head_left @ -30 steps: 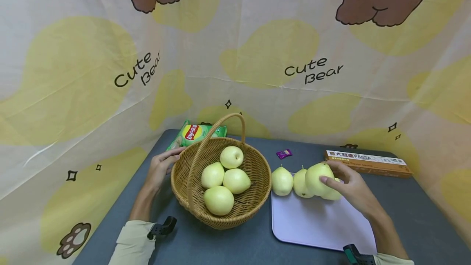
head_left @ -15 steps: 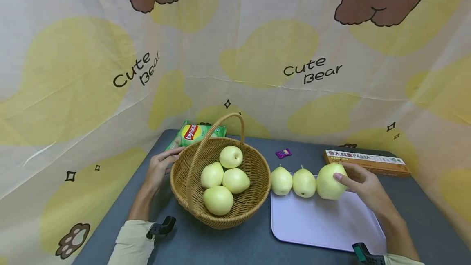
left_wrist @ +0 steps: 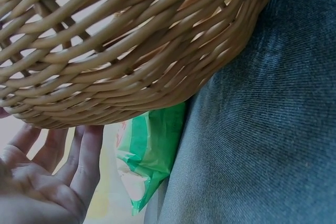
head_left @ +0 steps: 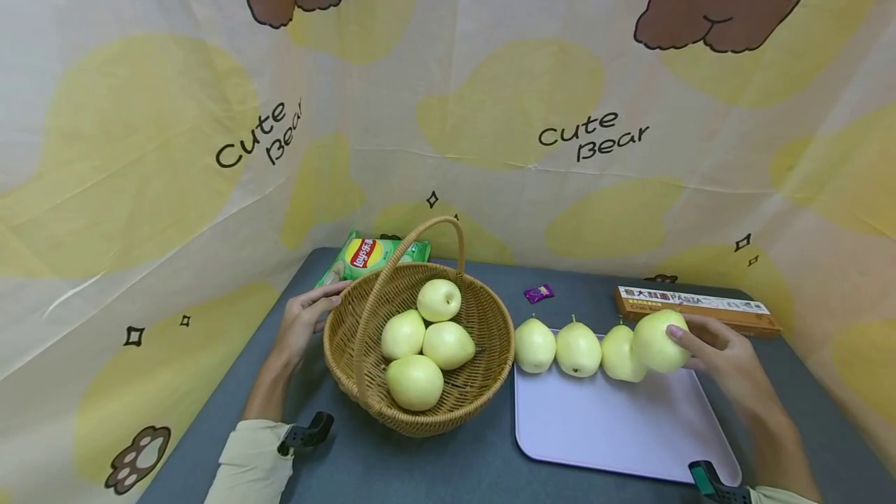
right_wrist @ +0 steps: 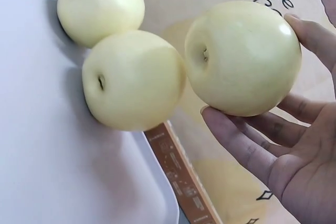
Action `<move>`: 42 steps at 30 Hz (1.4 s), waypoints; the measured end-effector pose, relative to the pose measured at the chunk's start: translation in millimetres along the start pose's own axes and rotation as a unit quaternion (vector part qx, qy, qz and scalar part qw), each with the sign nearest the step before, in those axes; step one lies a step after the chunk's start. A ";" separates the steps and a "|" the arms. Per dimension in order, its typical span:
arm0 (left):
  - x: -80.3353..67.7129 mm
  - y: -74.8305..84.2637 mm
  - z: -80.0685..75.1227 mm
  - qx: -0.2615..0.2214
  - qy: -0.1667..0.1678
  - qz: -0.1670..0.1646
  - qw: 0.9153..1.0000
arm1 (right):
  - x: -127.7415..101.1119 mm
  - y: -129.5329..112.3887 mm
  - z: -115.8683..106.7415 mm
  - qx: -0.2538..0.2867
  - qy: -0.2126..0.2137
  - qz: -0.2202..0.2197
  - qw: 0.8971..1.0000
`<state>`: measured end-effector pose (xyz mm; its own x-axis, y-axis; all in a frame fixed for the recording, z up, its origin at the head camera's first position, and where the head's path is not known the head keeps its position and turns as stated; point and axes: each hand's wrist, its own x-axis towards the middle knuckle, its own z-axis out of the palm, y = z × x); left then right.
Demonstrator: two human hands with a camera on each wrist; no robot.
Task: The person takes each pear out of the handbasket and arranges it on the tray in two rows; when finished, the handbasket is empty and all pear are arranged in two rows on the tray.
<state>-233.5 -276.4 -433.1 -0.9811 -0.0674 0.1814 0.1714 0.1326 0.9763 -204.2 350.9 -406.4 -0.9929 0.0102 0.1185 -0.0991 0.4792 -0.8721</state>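
Right hand [right_wrist: 294, 150] holds a pear [right_wrist: 243, 59] at upper right, fingers curled around it. Two more pears [right_wrist: 134, 80] on white board [right_wrist: 47, 171], left; pasta box [right_wrist: 184, 187] below.

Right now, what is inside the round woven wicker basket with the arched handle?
Four pale yellow-green pears lie inside the woven wicker basket, one at the back, two in the middle, one in front. The basket floor beneath them is covered, so anything under them cannot be seen.
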 end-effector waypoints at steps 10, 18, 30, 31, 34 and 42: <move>0.3 -1.3 0.2 -0.007 0.002 -0.002 1.000 | 0.9 16.9 -17.6 -0.037 0.013 0.066 0.997; 0.3 -2.1 0.3 -0.004 0.006 -0.004 1.000 | 3.8 31.8 -16.6 -0.052 0.007 0.119 0.992; 0.0 -0.9 0.7 -0.001 0.006 -0.005 1.000 | 11.3 38.5 -16.6 -0.110 -0.066 0.155 0.979; 0.1 -1.0 0.8 -0.001 0.006 -0.005 1.000 | 11.3 38.7 -16.2 -0.110 -0.069 0.155 0.979; 0.3 -1.2 0.9 -0.001 0.007 -0.006 1.000 | 10.2 38.9 -15.7 -0.110 -0.076 0.151 0.980; 0.5 -2.3 0.8 -0.005 0.009 -0.007 1.000 | 4.2 40.7 -14.5 -0.135 -0.089 0.092 0.983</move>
<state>-234.4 -275.9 -435.4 -0.9816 -0.0865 0.1705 0.1594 0.1217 0.9797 -211.4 383.2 -434.5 -0.9905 -0.0228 -0.1353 0.0809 0.6992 -0.7104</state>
